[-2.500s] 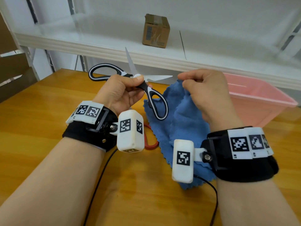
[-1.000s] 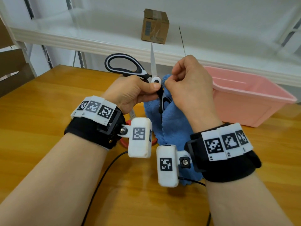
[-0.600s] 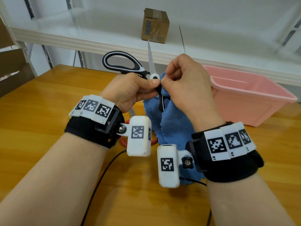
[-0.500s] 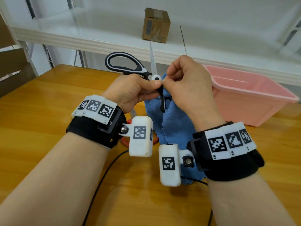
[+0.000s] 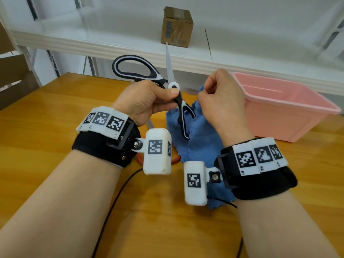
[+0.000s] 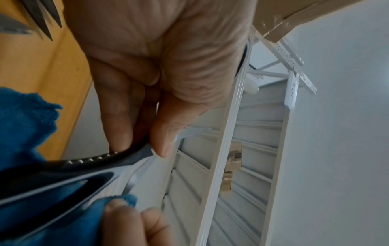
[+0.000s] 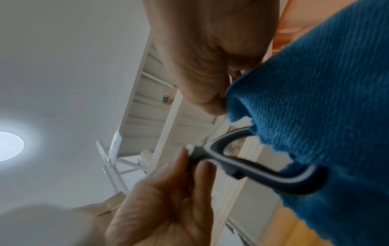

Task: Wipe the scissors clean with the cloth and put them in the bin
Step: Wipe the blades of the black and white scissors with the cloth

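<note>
Upright, scissors point(image 5: 168, 84) opened wide, pinched at pivot by left hand point(image 5: 143, 101), one blade pointing up; right hand point(image 5: 219, 101) clutching cloth point(image 5: 202, 144) just beside; bin point(image 5: 290, 110) nearer right hand.

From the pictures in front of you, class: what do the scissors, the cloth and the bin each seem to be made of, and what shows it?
Scissors: pale shiny blade, likely steel; black-and-white handles, probably moulded plastic or rubber. Cloth: blue, fuzzy ribbed pile and a zigzag edge, probably microfibre. Bin: pink, smooth, with thin moulded walls, apparently plastic.
</note>
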The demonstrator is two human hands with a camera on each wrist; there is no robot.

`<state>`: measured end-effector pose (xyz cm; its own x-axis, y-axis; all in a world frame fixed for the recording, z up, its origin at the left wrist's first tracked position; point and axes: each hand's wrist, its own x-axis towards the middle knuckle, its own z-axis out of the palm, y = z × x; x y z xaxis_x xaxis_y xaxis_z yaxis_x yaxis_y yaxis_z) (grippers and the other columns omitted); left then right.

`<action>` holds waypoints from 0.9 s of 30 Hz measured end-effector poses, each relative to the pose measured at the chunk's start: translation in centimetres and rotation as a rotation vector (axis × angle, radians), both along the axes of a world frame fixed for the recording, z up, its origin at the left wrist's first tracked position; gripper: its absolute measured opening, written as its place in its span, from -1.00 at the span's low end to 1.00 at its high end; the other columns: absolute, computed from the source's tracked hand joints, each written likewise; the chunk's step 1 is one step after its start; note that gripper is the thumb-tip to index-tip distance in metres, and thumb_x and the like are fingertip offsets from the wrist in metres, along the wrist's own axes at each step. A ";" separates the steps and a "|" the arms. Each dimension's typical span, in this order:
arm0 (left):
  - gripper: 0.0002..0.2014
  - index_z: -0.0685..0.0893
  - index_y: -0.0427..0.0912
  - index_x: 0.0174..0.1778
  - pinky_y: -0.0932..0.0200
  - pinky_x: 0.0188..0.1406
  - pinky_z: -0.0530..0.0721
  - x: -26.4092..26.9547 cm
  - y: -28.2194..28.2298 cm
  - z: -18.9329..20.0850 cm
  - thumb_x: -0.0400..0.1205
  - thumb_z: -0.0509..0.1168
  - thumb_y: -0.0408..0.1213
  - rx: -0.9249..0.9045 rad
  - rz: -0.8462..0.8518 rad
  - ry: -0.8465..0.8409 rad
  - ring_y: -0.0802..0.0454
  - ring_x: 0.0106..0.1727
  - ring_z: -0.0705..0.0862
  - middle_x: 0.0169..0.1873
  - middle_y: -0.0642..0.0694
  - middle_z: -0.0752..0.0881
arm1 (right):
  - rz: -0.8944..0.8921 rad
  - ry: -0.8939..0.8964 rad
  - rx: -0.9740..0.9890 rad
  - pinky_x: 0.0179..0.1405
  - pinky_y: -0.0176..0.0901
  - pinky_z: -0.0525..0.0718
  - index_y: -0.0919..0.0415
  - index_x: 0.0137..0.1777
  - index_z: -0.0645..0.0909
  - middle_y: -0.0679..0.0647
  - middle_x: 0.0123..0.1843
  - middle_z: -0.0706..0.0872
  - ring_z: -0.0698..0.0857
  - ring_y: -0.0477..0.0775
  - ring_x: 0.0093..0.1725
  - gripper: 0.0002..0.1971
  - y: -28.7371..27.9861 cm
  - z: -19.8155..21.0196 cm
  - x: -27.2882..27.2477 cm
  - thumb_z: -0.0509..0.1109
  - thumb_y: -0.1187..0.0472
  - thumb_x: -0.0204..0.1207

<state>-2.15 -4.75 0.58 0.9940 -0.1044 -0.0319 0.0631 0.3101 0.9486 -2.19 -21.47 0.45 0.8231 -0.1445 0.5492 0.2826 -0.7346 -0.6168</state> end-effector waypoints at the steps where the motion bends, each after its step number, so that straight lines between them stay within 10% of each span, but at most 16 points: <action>1: -0.96 0.70 -0.36 -0.16 0.25 -0.27 0.77 0.1 0.3 0.1 0.56 0.37 -0.54 -0.029 0.003 0.008 -0.06 -0.13 0.83 -0.28 -0.16 0.81 | -0.006 0.004 0.010 -0.37 -0.41 0.37 0.07 -0.16 0.50 -0.14 -0.28 0.57 0.52 -0.21 -0.31 -0.84 -0.3 0.0 0.1 0.32 0.36 0.46; 12: -0.94 0.76 -0.34 -0.25 0.30 -0.24 0.79 0.3 2.0 0.2 0.50 0.37 -0.50 -0.200 0.004 0.073 -0.05 -0.06 0.76 -0.26 -0.18 0.81 | 0.073 -0.073 0.384 -0.22 -0.17 0.65 -0.03 -0.22 0.58 -0.10 -0.23 0.68 0.64 -0.09 -0.23 -0.76 -2.3 2.5 -0.4 0.42 0.37 0.34; 27: -0.87 0.77 -0.38 -0.20 0.30 -0.25 0.79 0.1 2.4 -0.1 0.38 0.39 -0.45 -0.295 -0.045 0.065 -0.05 -0.12 0.83 -0.16 -0.28 0.83 | 0.158 -0.051 0.176 -0.35 -0.29 0.51 -0.04 -0.18 0.53 -0.15 -0.32 0.60 0.53 -0.18 -0.36 -0.78 -1.6 3.2 -1.6 0.38 0.34 0.48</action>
